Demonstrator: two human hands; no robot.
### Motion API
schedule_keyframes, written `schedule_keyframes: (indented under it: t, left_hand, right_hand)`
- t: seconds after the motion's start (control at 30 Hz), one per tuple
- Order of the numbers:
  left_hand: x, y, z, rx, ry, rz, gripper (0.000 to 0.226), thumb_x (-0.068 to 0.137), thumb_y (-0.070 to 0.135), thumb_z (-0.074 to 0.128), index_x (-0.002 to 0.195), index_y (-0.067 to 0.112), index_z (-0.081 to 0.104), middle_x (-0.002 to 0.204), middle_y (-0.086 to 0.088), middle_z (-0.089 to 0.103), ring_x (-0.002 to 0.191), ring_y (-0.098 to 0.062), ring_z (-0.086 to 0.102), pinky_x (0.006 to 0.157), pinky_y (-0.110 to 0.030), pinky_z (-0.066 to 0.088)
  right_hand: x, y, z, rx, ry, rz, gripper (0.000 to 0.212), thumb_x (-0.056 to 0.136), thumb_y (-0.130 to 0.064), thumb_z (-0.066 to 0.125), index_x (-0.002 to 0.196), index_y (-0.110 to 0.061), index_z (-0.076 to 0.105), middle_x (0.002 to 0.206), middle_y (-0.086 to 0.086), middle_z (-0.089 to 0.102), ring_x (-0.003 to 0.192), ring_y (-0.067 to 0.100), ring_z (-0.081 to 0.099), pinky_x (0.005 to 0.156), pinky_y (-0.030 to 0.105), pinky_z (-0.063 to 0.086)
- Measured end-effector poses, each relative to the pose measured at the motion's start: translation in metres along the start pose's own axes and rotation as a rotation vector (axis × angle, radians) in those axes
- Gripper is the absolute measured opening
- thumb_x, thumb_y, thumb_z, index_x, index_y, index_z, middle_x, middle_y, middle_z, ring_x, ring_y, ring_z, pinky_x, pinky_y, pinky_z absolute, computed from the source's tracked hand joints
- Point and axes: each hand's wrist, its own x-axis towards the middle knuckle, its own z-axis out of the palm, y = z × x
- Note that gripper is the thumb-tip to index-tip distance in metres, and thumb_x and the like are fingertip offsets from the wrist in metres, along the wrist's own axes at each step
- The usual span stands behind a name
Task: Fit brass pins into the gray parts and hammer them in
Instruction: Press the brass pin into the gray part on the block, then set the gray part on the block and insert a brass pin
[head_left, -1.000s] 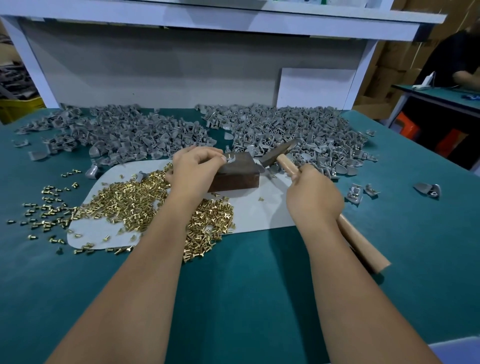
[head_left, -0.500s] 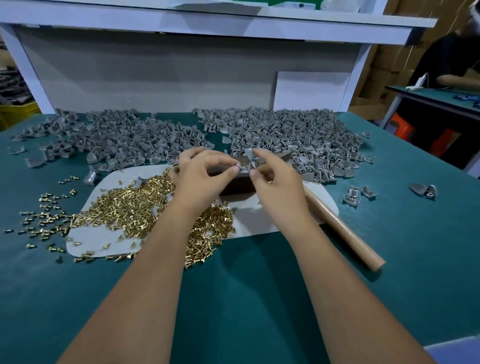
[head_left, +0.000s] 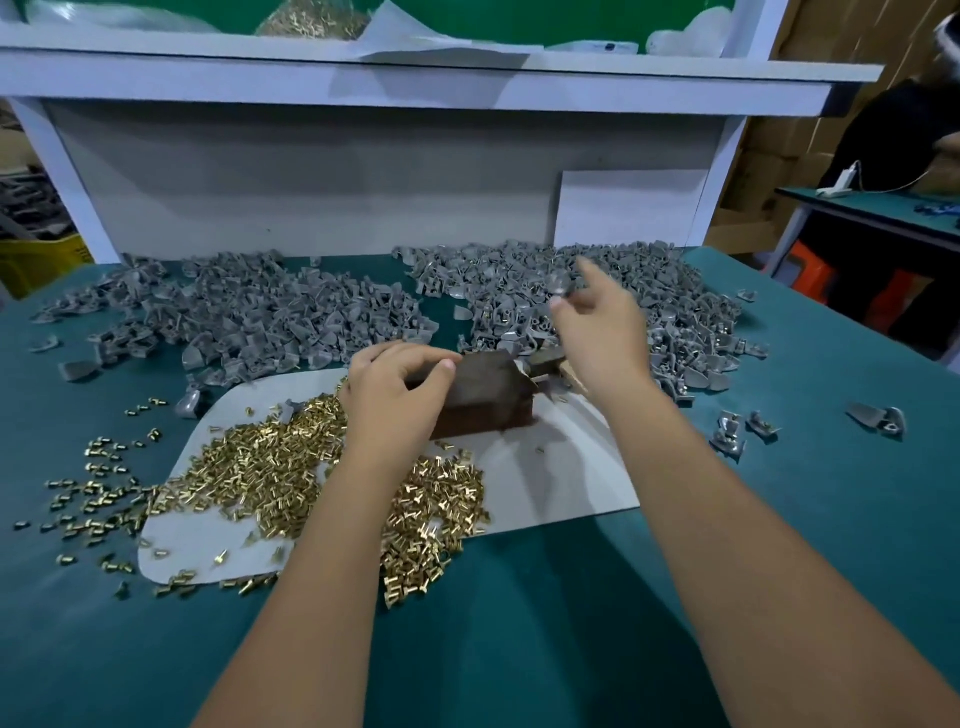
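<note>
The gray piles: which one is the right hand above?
The right pile, behind the block. The right hand is above it; the left pile has no hand over it.

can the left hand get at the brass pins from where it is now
Probably yes. The left hand rests on the dark block, and the brass pins lie heaped right beside and under its wrist on the white mat, with nothing between them.
</note>
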Motion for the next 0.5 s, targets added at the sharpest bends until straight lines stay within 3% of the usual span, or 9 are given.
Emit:
schedule_keyframes:
  t: [0.07,0.13,0.23,0.37,0.5]
  left_hand:
    - [0.003,-0.003,0.000,0.015,0.020,-0.017,0.029,0.093,0.024,0.062,0.076,0.048,0.064,0.098,0.031,0.057,0.128,-0.017,0.040,0.112,-0.052,0.028]
    - [0.006,-0.005,0.000,0.030,0.035,-0.048,0.029,0.093,0.025,0.062,0.075,0.048,0.064,0.097,0.031,0.058,0.126,-0.016,0.041,0.112,-0.051,0.030]
    - [0.009,-0.011,0.001,0.034,0.004,-0.102,0.020,0.093,0.028,0.061,0.082,0.043,0.069,0.102,0.022,0.063,0.123,-0.020,0.048,0.108,-0.051,0.037]
    - [0.008,-0.013,0.002,0.058,-0.042,-0.125,0.017,0.094,0.029,0.058,0.095,0.030,0.075,0.103,0.018,0.062,0.111,-0.024,0.053,0.097,-0.053,0.047]
    - [0.007,-0.010,-0.003,0.131,-0.024,-0.081,0.021,0.095,0.023,0.056,0.101,0.028,0.075,0.110,0.011,0.067,0.109,-0.018,0.056,0.098,-0.045,0.047]
  right_hand:
    - [0.008,0.004,0.007,-0.005,0.079,0.029,0.065,0.092,-0.023,0.057,0.147,-0.038,0.025,0.147,-0.006,0.039,0.124,0.013,0.049,0.097,0.039,0.048]
    - [0.000,0.015,0.021,-0.131,0.099,0.085,0.065,0.091,-0.027,0.055,0.147,-0.040,0.023,0.151,-0.002,0.031,0.134,0.023,0.037,0.105,0.053,0.038]
    - [-0.022,0.030,0.039,-0.304,0.136,0.015,0.055,0.090,-0.026,0.057,0.141,-0.033,0.037,0.143,0.001,0.037,0.131,0.021,0.035,0.107,0.044,0.034]
    - [-0.035,0.022,0.041,-0.463,0.273,-0.325,0.046,0.086,-0.020,0.060,0.130,-0.024,0.049,0.122,0.001,0.050,0.113,0.019,0.044,0.098,0.037,0.035]
    - [-0.055,0.009,0.045,-0.434,0.197,-0.535,0.039,0.084,-0.011,0.057,0.122,-0.015,0.057,0.114,0.005,0.054,0.107,0.022,0.047,0.093,0.034,0.036]
